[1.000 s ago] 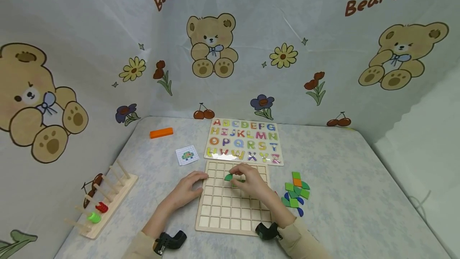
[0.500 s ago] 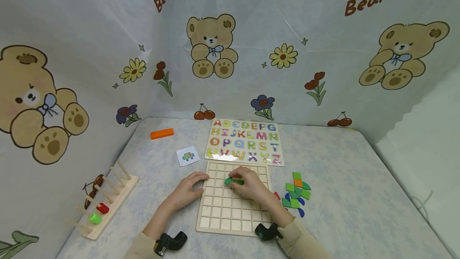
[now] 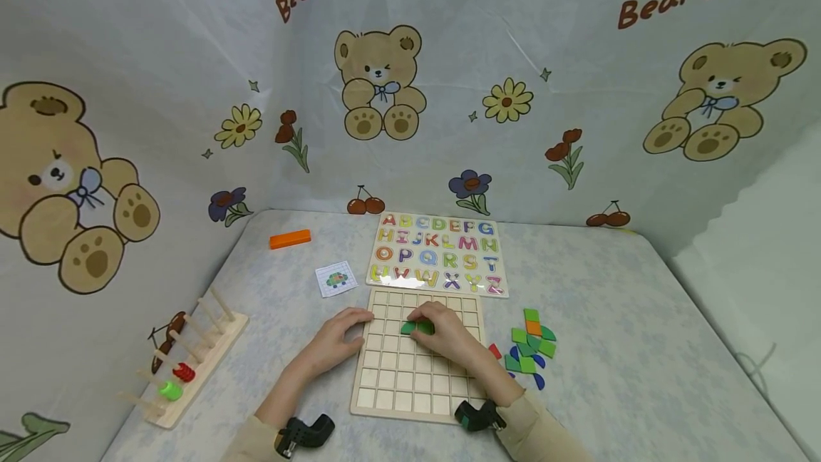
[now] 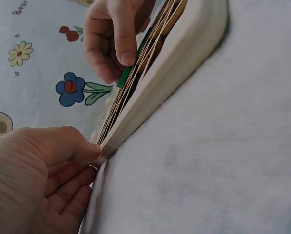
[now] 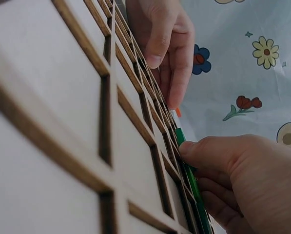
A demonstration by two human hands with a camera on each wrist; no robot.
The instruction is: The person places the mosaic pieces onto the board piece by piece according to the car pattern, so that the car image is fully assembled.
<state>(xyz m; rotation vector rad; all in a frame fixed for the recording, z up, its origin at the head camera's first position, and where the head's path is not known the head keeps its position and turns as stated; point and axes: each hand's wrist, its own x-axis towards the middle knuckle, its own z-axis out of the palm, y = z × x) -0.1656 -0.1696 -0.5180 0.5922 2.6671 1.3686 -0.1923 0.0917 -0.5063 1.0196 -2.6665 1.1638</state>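
A wooden grid board (image 3: 385, 380) lies in front of me. In the head view my left hand (image 3: 335, 339) rests at its left edge, the fingers relaxed; the left wrist view shows the left thumb (image 4: 84, 151) right at the board's rim. Over the upper middle of the grid, my right hand (image 3: 445, 330) pinches a green tile (image 3: 425, 326) between thumb and fingers, which partly cover it. A green tile with a rounded side (image 3: 407, 328) lies just left of it. In the right wrist view the thumb is on a green tile (image 5: 180, 135) low against the grid.
Several green, blue and orange tiles (image 3: 527, 364) lie right of the board, with a red piece (image 3: 494, 351) close to its edge. Behind it is an alphabet puzzle (image 3: 436, 255). A picture card (image 3: 336, 279), an orange bar (image 3: 290, 239) and a peg stand (image 3: 202, 366) are on the left.
The right hand and its green tile have come down slightly toward the grid, and the rounded tile now lies flatter and lower. The left hand stays at the board's edge.
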